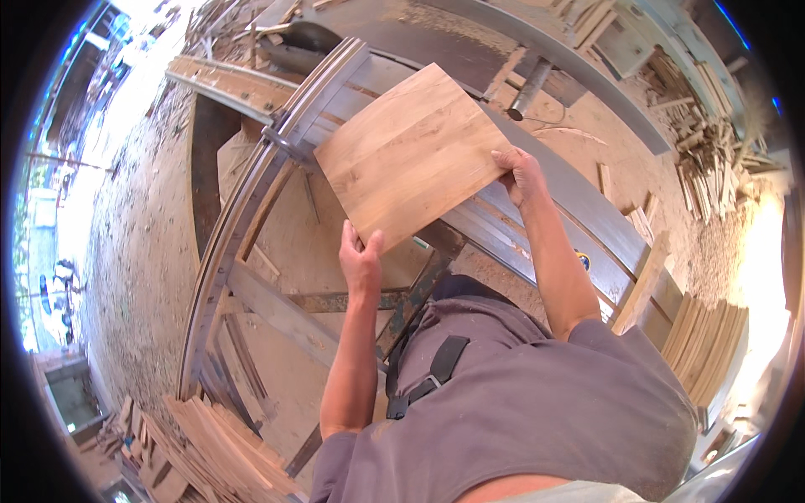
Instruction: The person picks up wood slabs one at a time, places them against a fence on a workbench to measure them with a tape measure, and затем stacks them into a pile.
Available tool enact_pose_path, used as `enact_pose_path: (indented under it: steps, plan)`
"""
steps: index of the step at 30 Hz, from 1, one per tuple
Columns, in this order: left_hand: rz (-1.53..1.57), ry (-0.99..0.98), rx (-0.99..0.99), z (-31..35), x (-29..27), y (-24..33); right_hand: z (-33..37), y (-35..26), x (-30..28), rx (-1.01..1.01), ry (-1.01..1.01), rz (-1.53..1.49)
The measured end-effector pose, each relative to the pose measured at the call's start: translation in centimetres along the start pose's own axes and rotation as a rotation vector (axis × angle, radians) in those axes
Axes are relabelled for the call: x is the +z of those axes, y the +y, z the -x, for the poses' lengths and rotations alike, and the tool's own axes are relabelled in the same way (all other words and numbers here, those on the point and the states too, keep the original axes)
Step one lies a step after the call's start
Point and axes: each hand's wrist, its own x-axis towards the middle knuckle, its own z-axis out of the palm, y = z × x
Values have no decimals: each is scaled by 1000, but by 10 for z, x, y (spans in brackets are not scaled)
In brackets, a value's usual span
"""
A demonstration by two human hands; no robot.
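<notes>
A rectangular wooden panel, light brown with strips of grain running along it, is held up tilted in front of me. My left hand grips its near left corner, the thumb on top. On the right corner, my right hand pinches the edge, thumb on the upper face and fingers beneath. Under the panel lies the grey metal machine table, with long slots in it. Whether the panel touches the table cannot be made out, since the panel hides that part.
A curved-looking metal rail runs along the left of the machine. Stacked wooden boards stand at the right, and long strips lie at lower left. Scrap wood is piled at far right. A metal pipe juts out beyond the table.
</notes>
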Motion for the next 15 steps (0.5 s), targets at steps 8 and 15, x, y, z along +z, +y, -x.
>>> enact_pose_path:
  steps: [8, 15]
  plan:
    - [359, -346, -148, 63, 31, -25, 167, -103, 67, -559, 115, 121]
    - [679, -559, 71, 106, 29, 53, 285, -41, 113, -824, -3, 702]
